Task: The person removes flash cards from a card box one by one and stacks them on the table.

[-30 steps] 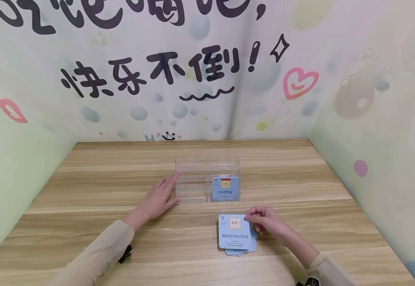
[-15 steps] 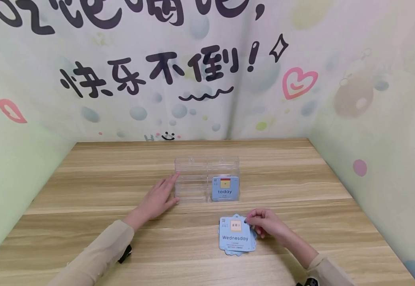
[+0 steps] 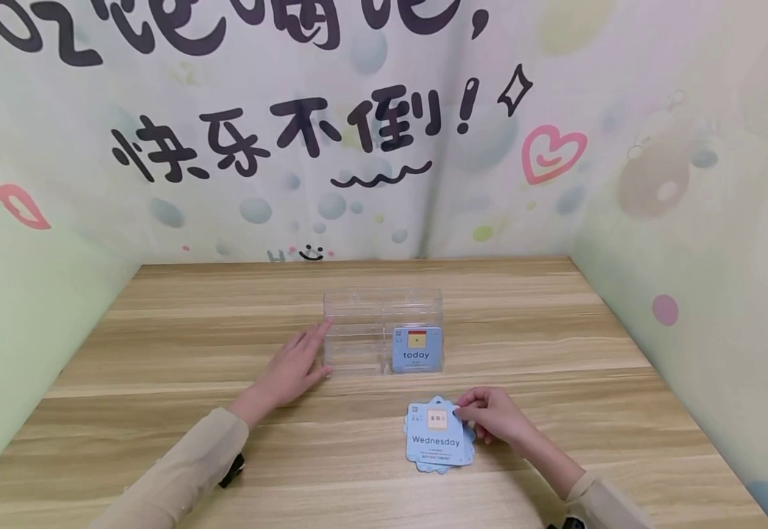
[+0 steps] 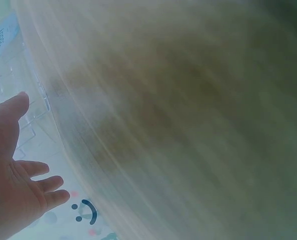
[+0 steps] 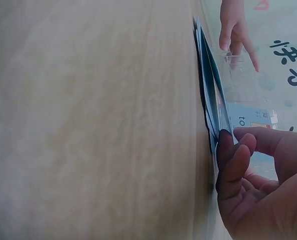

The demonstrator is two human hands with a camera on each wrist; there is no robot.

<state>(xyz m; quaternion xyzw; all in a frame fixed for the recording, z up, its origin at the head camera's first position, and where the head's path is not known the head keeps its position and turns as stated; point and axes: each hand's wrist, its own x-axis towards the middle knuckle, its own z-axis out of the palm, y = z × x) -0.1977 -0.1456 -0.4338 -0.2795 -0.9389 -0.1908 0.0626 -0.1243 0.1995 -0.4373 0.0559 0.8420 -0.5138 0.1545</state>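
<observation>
Visibly blue "Wednesday" card [image 3: 438, 433], scalloped edges.

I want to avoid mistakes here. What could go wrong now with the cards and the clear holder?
1. The right hand pinches the top "Wednesday" card at one edge; the cards below are fanned, so a second card might lift with it.
2. The clear holder is steadied only by the left hand at its side; a hard push might slide it.
3. The "today" card fills the front right slot; a new card could catch on it.
</observation>
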